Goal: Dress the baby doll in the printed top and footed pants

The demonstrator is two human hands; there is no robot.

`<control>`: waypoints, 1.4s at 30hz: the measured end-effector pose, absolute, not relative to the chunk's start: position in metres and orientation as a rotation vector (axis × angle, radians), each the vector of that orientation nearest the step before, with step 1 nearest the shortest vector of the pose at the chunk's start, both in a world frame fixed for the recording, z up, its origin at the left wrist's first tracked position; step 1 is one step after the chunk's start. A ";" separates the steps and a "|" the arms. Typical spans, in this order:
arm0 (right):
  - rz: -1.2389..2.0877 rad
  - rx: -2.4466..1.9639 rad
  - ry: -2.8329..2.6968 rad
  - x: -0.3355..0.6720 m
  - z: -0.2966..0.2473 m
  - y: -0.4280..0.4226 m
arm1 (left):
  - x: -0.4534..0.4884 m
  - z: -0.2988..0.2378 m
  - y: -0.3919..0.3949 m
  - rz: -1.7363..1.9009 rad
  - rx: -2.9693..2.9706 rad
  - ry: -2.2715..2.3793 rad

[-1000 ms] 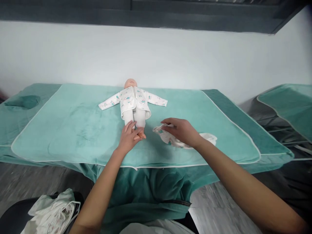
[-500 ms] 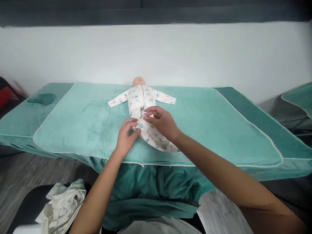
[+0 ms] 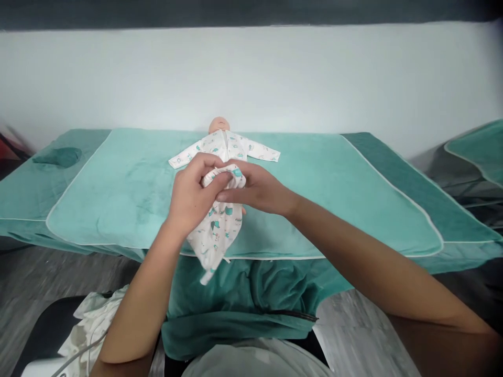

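White garment point(image 3: 219, 230), probably cotton, puckers between left hand point(image 3: 192, 192) and right hand point(image 3: 262, 189).

The cloth point(image 3: 218, 230) and the shirt point(image 3: 214, 144) are white with little blue-green pictures. The sheet point(image 3: 314, 188) is light green with a white edge.

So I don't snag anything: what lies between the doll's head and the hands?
The jacket, just below the doll's head; in the head camera's view, its lower part is hidden behind the left hand and right hand.
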State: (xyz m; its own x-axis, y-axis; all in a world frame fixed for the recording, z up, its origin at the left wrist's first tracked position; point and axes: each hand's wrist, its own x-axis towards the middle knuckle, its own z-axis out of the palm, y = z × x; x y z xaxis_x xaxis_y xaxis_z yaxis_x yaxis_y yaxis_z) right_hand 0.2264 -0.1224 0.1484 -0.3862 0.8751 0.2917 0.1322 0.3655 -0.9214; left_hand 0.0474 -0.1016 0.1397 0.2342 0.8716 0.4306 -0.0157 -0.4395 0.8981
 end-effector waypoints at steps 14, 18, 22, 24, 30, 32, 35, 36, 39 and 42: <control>1.393 -1.025 -1.759 0.265 0.109 -0.113 | 0.036 0.121 -0.077 1.226 1.344 0.778; 1.211 -0.990 -1.424 0.253 0.108 -0.109 | 0.052 0.105 -0.084 1.054 1.235 0.744; 1.142 -1.008 -1.157 0.242 0.104 -0.103 | 0.055 0.092 -0.093 0.519 1.346 0.682; 1.257 -1.010 -1.148 0.241 0.097 -0.103 | 0.054 0.088 -0.093 0.492 1.333 0.702; 1.799 -0.945 -1.588 0.248 0.075 -0.119 | 0.058 0.073 -0.085 0.953 1.072 0.717; 1.760 -0.960 -1.594 0.248 0.072 -0.123 | 0.060 0.067 -0.084 0.914 1.022 0.731; 1.638 -1.078 -1.446 0.247 0.069 -0.125 | 0.061 0.060 -0.085 0.856 0.946 0.740; 1.600 -1.108 -1.387 0.247 0.067 -0.124 | 0.060 0.058 -0.086 0.836 0.934 0.741; 1.493 -1.124 -1.130 0.248 0.057 -0.121 | 0.055 0.052 -0.092 0.702 0.960 0.721; 1.445 -1.065 -0.897 0.251 0.040 -0.122 | 0.049 0.046 -0.101 0.388 1.067 0.641</control>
